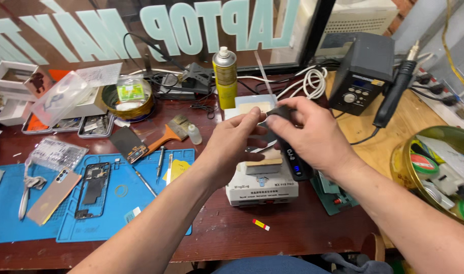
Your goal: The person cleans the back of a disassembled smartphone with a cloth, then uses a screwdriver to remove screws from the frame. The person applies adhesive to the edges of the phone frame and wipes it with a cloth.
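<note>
Together, two hands met above the counter (293,228): the left hand (237,144) and the right hand (308,137) both pinched one thin dark flat part (278,112), held over one white box-shaped heating station (262,190). One black pen-shaped tool (293,161) hung under the right hand. Left of the hands lay two blue mats (135,203), one bare phone frame (92,190) and one yellow spray can (225,76) behind.
</note>
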